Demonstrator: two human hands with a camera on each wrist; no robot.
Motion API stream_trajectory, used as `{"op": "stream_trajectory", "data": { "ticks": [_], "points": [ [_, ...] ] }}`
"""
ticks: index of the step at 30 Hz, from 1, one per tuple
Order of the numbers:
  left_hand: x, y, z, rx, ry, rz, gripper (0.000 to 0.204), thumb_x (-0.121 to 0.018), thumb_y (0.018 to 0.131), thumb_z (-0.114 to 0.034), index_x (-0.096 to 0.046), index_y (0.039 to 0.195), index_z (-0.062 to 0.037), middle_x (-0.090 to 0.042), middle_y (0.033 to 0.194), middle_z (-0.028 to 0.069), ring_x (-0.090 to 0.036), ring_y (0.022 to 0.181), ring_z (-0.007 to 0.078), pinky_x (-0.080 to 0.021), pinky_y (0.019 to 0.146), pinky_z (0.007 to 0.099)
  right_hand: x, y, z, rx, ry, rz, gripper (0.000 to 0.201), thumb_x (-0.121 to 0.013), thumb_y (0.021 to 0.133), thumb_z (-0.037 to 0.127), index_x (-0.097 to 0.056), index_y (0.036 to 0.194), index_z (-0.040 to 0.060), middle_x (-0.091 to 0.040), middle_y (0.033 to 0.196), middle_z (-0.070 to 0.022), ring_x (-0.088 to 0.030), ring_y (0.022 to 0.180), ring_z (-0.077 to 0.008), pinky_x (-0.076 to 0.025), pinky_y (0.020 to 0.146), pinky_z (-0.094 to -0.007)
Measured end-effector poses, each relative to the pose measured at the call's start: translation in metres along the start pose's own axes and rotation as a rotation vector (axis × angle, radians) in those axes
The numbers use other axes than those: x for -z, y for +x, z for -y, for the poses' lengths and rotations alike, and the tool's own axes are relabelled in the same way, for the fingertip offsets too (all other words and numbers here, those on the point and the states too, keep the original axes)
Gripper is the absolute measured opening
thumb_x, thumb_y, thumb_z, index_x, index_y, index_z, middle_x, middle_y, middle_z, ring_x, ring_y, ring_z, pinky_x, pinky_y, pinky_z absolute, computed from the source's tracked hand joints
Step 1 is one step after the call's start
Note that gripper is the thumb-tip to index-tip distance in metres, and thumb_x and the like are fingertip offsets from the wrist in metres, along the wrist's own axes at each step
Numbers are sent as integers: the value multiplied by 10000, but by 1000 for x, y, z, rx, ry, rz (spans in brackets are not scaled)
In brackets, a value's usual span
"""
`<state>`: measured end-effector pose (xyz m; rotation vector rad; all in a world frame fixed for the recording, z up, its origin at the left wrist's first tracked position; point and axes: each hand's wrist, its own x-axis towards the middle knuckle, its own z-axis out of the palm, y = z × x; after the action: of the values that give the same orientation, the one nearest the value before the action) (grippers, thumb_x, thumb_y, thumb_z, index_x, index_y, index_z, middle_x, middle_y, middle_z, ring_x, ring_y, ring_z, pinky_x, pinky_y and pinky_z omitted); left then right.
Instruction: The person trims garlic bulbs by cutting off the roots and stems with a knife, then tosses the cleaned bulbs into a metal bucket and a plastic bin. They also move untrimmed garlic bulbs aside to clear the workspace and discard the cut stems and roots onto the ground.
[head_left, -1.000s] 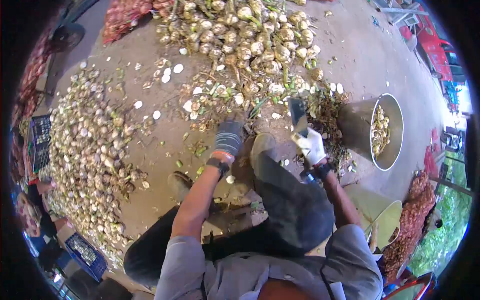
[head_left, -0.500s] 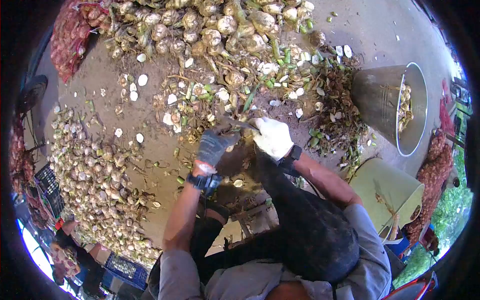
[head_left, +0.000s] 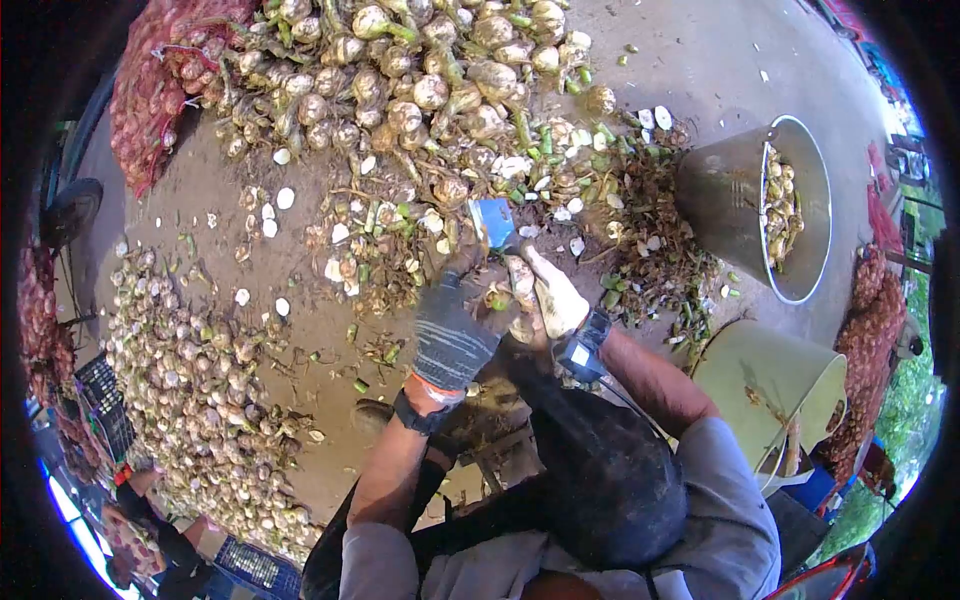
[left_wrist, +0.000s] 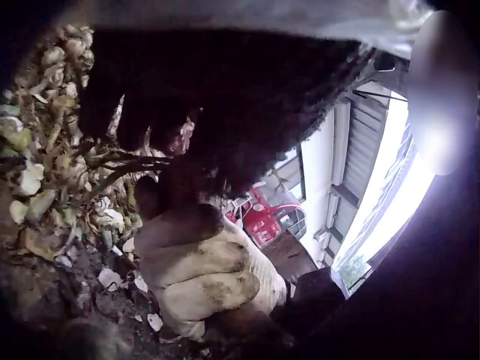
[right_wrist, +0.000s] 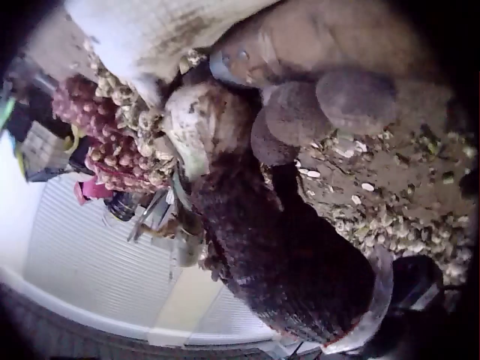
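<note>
The left hand [head_left: 455,338], in a grey striped glove, grips a garlic bulb; in the right wrist view the bulb [right_wrist: 206,124] shows between the dark glove [right_wrist: 270,240] and the white glove [right_wrist: 150,37]. Close beside it, the white-gloved right hand [head_left: 555,295] holds a knife, whose broad blade [head_left: 492,222] reflects blue beyond the hands. In the left wrist view, the white glove's fingers [left_wrist: 210,289] are curled, and the handle is hidden. Part of the bulb's stem is hard to make out.
A pile of untrimmed garlic [head_left: 430,90] lies ahead, with cut stems and slices before it. Trimmed bulbs [head_left: 190,370] spread at left. A metal bucket [head_left: 725,205] holding bulbs and a pale bucket [head_left: 765,375] stand at right. A red net sack [head_left: 150,95] is far left.
The right hand has come in from the right with the knife and now meets the left. The left hand has turned, its back facing up. The head view has shifted.
</note>
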<state>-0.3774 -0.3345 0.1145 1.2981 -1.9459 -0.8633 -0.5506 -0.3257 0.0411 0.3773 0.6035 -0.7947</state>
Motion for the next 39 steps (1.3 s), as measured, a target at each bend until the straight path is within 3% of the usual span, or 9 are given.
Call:
{"op": "stream_trajectory", "data": {
  "ticks": [6,8,10,19,22,24,31,33,39],
  "points": [
    [8,-24,15,250,-195,315,794,-842,705,-349,-472,1281,53,-632,1149,237,-613,1088,326,-489,908,376,-19,0,23,580,-1749,-222,434,-573,930,425,-653,1030,10,-682,830,-155,-676,770,-258,-505,677,-369],
    [4,-13,13,717,-23,544,713,-830,712,-301,-500,1253,24,-648,1129,222,-627,1061,325,-501,880,383,-39,3,10,525,-1932,-258,495,-598,889,462,-641,1081,7,-672,893,-220,-656,834,-390,-513,719,-418],
    [-23,-26,42,554,-71,196,517,-762,734,-169,-566,1189,-21,-694,1011,150,-661,914,324,-528,781,386,-45,8,-1,498,-2103,-277,483,-606,880,468,-649,1032,12,-664,844,-215,-655,827,-392,-514,719,-442],
    [-26,-65,74,405,-204,169,205,-623,871,-166,-641,1040,-50,-677,926,112,-637,826,257,-501,764,418,-38,-23,-19,771,-2214,-113,294,-610,853,326,-628,992,68,-635,802,-156,-646,729,-339,-520,651,-439],
    [-32,-83,95,-144,759,380,228,-588,901,-180,-607,1118,-113,-648,1023,88,-605,948,248,-441,880,470,-36,-29,-19,831,-2297,-17,282,-609,800,242,-597,1032,84,-599,777,-136,-626,707,-328,-511,614,-441],
    [-36,-78,96,336,-17,234,237,-602,879,-73,-661,1109,-74,-686,1023,110,-637,924,276,-489,823,405,-35,-25,-15,846,-2393,-39,271,-611,799,240,-582,1017,82,-588,782,-128,-622,708,-325,-508,607,-445],
    [-28,-71,85,-13,196,136,223,-670,854,-121,-675,1075,-88,-692,978,91,-651,888,238,-504,783,383,-19,-20,-9,859,-2444,-113,193,-605,785,213,-563,930,93,-589,759,-111,-624,690,-318,-497,559,-445],
    [-21,-59,63,611,-530,183,305,-730,813,-128,-621,1097,-110,-672,1028,32,-638,928,165,-514,766,389,15,-3,6,895,-2450,-223,131,-594,789,200,-569,866,96,-587,709,-111,-623,654,-324,-489,541,-457],
    [-22,-42,81,539,-271,152,269,-733,800,-188,-672,1012,-35,-719,883,121,-694,808,243,-538,671,355,13,-19,12,905,-2235,-400,183,-600,834,244,-575,845,63,-596,698,-168,-616,660,-380,-486,577,-473]
  ]
}}
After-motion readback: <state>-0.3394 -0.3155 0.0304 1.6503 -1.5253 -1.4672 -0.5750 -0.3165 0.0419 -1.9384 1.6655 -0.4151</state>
